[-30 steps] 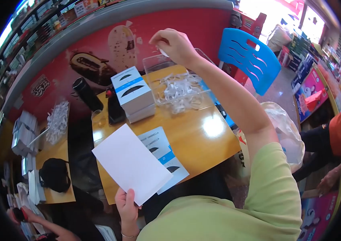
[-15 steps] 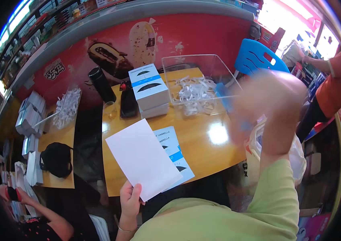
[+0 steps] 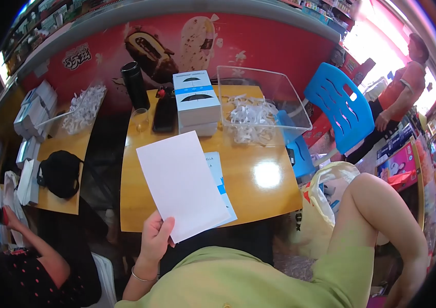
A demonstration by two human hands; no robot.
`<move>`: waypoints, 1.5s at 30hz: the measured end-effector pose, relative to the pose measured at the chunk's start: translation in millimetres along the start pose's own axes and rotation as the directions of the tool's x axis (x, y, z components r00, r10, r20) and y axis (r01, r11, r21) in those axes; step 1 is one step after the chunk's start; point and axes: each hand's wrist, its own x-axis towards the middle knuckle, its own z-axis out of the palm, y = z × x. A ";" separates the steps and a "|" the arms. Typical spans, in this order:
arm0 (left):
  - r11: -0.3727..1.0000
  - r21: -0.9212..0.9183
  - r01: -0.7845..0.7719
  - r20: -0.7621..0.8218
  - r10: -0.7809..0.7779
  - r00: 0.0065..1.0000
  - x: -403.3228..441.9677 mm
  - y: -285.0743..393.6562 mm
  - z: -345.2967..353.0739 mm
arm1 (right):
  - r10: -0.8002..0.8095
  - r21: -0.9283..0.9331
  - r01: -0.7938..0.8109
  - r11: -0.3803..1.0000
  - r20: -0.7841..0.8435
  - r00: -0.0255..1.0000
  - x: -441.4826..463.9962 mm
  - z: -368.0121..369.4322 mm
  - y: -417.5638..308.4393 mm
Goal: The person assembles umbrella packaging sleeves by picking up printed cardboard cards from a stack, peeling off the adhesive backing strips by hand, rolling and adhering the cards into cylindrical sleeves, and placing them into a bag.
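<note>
My left hand (image 3: 157, 235) pinches the lower left corner of a blank white sheet (image 3: 183, 187), thumb on top, held above the table's front edge. Printed umbrella cards (image 3: 222, 187) lie partly hidden behind the sheet. My right arm bends down at the right, and my right hand (image 3: 402, 293) is low at the frame's bottom edge, its fingers not clear. A stack of umbrella cards (image 3: 196, 102) stands at the table's back, beside a clear plastic bin (image 3: 264, 126) with curled white strips (image 3: 251, 115).
The wooden table (image 3: 248, 190) also bears a black pouch (image 3: 165, 114), a small clear cup (image 3: 140, 119) and a black bottle (image 3: 134, 86). A blue chair (image 3: 341, 105) and a plastic bag (image 3: 320, 210) are at right. Two people (image 3: 405, 90) (image 3: 48, 267) are nearby.
My right hand has swung from above the bin, out to the right and down. The sheet stays in my left hand. The view has shifted, and a person in orange now stands at the upper right.
</note>
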 end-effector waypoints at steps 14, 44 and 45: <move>0.999 -0.043 -0.031 0.003 0.032 0.999 2.9 -2.3 16.0 | -0.360 -0.542 -0.063 0.838 -0.636 0.682 -44.3 -13.2 -40.9; 0.865 -0.485 0.125 0.278 0.017 0.960 28.9 -3.9 7.3 | 0.887 0.467 -0.760 0.452 -0.327 0.327 -126.5 213.4 99.6; 0.848 -0.518 0.109 0.271 0.043 0.962 30.0 -3.1 6.1 | 0.892 0.483 -0.755 0.444 -0.321 0.319 -126.8 215.4 99.4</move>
